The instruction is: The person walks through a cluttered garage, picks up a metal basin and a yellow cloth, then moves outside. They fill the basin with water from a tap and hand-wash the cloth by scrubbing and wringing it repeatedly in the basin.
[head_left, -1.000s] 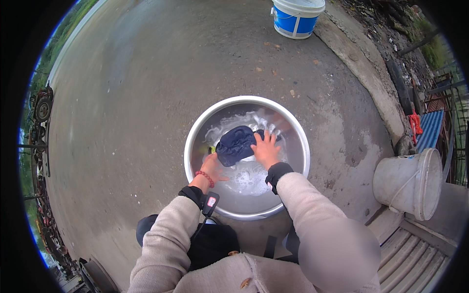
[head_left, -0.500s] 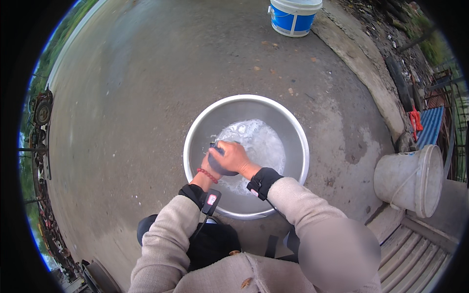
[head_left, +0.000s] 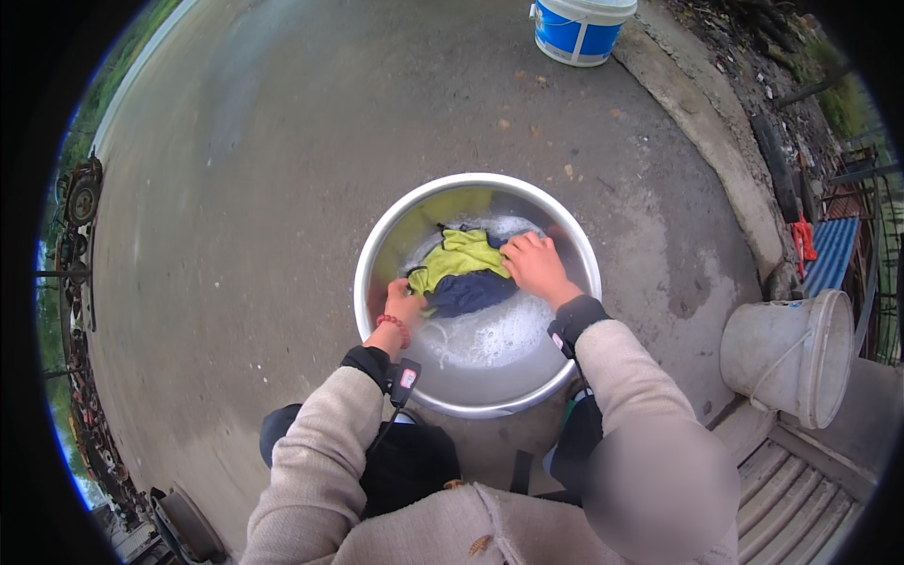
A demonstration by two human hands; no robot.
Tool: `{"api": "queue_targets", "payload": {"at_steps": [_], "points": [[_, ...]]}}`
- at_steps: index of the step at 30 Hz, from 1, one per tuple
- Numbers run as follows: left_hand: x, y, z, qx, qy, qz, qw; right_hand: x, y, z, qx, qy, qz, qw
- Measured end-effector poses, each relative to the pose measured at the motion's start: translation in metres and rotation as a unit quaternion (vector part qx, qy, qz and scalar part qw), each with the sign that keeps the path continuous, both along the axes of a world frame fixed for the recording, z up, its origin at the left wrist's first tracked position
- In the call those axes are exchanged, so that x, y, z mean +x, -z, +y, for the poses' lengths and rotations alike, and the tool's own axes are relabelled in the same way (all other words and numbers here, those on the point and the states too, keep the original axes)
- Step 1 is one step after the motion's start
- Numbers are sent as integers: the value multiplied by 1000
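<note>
A wet cloth (head_left: 459,256), lime green with a dark navy part, is spread out inside a wide metal basin (head_left: 471,405) of sudsy water. At its left edge my left hand (head_left: 403,303) pinches the fabric, and a red bead bracelet circles that wrist. My right hand (head_left: 535,266) grips the cloth's right edge, fingers bent over the navy fabric. Both fingertips are partly hidden by the cloth. White foam (head_left: 499,331) floats in front of the cloth, between it and the basin's near wall.
A blue and white bucket (head_left: 579,38) stands on the concrete at the far right. Closer on the right, a dirty white bucket (head_left: 782,353) lies tilted beside a slatted bench (head_left: 800,490). A raised concrete edge (head_left: 706,122) borders the ground.
Earlier my hands were together over the basin's left side around a bunched dark cloth. Now they are apart, and the cloth is spread between them, showing its lime green side.
</note>
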State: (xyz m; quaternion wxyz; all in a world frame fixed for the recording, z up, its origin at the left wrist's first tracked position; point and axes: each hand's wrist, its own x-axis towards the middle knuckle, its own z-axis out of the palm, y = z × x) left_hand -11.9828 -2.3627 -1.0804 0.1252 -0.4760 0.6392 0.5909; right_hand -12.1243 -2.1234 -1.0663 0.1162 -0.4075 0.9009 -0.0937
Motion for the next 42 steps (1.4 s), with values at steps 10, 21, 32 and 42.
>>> {"api": "queue_targets", "payload": {"at_steps": [10, 21, 32, 42], "points": [[25, 23, 14, -158, 669, -6, 726, 28, 3, -7, 107, 167, -141, 970], [43, -1, 47, -312, 683, -8, 660, 27, 30, -20, 16, 141, -122, 982], [20, -13, 50, -136, 668, 187, 707, -6, 18, -12, 67, 138, 16, 988], [43, 20, 35, -181, 698, 87, 688, 33, 20, -17, -61, 154, -128, 978]]}}
